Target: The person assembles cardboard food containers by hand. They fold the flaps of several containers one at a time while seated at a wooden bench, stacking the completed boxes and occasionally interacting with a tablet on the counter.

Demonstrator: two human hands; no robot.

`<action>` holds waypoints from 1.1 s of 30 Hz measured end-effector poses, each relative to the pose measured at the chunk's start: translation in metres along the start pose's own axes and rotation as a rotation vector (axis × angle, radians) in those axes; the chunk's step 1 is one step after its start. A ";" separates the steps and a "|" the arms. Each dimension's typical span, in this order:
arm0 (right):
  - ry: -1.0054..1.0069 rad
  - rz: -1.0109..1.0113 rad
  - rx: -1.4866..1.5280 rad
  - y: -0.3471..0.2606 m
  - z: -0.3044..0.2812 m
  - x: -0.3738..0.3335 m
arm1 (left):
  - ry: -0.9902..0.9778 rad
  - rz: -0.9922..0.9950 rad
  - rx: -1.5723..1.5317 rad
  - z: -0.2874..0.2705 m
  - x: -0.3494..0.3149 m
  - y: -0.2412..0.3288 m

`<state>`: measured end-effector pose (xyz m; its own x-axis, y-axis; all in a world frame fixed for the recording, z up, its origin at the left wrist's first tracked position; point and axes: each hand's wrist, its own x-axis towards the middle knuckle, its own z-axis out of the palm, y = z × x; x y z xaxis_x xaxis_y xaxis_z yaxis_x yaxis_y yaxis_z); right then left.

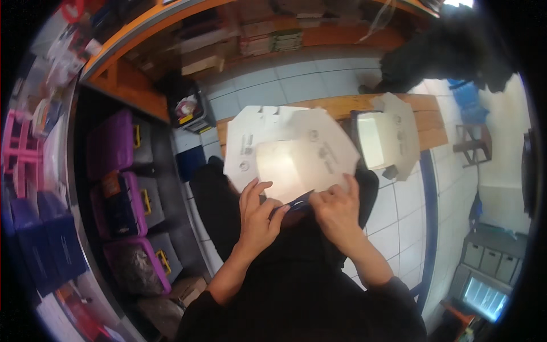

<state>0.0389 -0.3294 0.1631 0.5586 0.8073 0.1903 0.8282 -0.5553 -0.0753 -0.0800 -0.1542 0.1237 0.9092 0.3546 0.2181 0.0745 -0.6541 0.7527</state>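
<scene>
My left hand (257,221) and right hand (336,212) are pinching dark-blue strip (297,202) | strip's long axis running 8-to-2 o'clock | white cardboard blank (285,151) lying at 12, both hands equally near

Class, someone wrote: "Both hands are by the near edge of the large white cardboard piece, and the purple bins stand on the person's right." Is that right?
Not quite: the head view shows the purple bins on the person's left. The left hand and right hand are indeed by the near edge of the large white cardboard piece.
</scene>
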 end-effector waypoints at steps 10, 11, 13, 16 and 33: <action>0.038 -0.140 -0.066 0.001 0.001 -0.011 | -0.059 0.203 0.206 0.014 0.002 0.029; 0.037 -0.142 -0.067 0.005 0.003 -0.014 | -0.057 0.201 0.205 0.022 0.000 0.031; -0.084 -0.118 -0.096 0.021 0.006 -0.023 | 0.253 0.374 0.172 0.038 -0.005 0.028; -0.115 0.038 -0.229 0.067 -0.004 -0.006 | 0.323 0.291 0.029 0.028 -0.008 0.022; -0.397 0.257 -0.097 0.090 0.039 -0.001 | 0.309 -0.140 -0.050 0.013 -0.033 -0.014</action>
<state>0.1150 -0.3725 0.1183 0.7342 0.6449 -0.2122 0.6638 -0.7475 0.0245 -0.1053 -0.1653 0.0980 0.7243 0.6288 0.2828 0.1626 -0.5544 0.8162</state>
